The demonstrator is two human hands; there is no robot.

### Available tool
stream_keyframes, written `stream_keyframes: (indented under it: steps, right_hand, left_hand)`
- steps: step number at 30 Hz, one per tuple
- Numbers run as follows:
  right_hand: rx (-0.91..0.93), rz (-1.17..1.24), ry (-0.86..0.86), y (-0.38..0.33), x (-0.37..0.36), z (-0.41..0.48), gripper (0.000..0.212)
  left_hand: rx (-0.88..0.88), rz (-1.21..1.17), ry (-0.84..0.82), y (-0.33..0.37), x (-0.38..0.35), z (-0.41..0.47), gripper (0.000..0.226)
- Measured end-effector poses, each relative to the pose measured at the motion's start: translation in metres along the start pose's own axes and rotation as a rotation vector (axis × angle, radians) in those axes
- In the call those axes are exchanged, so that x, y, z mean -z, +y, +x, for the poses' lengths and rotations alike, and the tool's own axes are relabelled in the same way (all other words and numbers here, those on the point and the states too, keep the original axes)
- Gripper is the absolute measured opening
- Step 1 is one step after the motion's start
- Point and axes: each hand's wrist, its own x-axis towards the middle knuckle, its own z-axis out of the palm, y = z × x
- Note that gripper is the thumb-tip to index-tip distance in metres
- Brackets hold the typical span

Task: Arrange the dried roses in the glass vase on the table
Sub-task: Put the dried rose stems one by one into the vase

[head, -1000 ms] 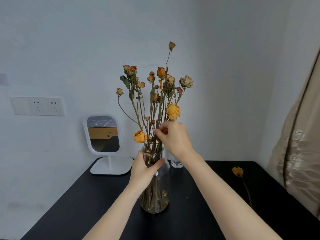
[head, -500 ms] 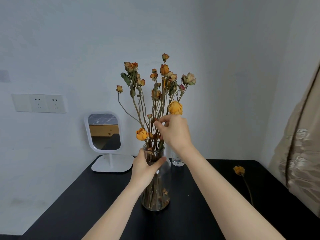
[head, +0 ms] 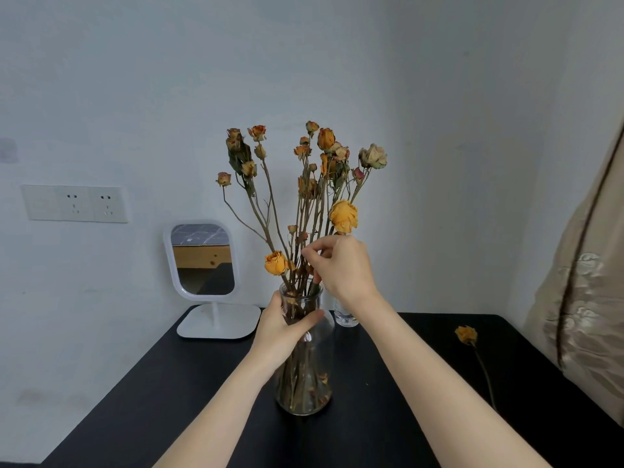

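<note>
A clear glass vase (head: 305,383) stands on the black table (head: 169,400) and holds a bunch of dried roses (head: 314,170) with orange and pale heads. My left hand (head: 282,329) grips the neck of the vase, thumb across the front. My right hand (head: 341,265) is just above the vase mouth and pinches rose stems among the bunch; a large yellow rose (head: 343,216) rises right above its fingers. One more dried rose (head: 466,335) lies flat on the table at the right, its stem pointing toward me.
A white stand mirror (head: 202,261) sits at the table's back left corner. A small clear glass bottle (head: 344,315) stands just behind the vase. Wall sockets (head: 76,203) are on the left wall. Beige fabric (head: 584,298) hangs along the right edge.
The tall stem that stood above the bunch has gone down into the vase, level with the other heads. My right hand stayed at the stems above the mouth; my left hand kept its grip.
</note>
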Motion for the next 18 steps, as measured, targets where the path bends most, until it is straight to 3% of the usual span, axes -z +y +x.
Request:
stream_keyframes:
  steps: [14,18]
  right_hand:
    - [-0.017,-0.040,-0.002,-0.003,-0.003,-0.001,0.023]
    - [0.008,-0.055,0.015,-0.001,-0.001,-0.003,0.025]
  left_hand:
    - [0.029,0.008,-0.162,0.000,0.011,0.008,0.050]
    - [0.019,0.020,-0.145,-0.002,0.010,0.010,0.039]
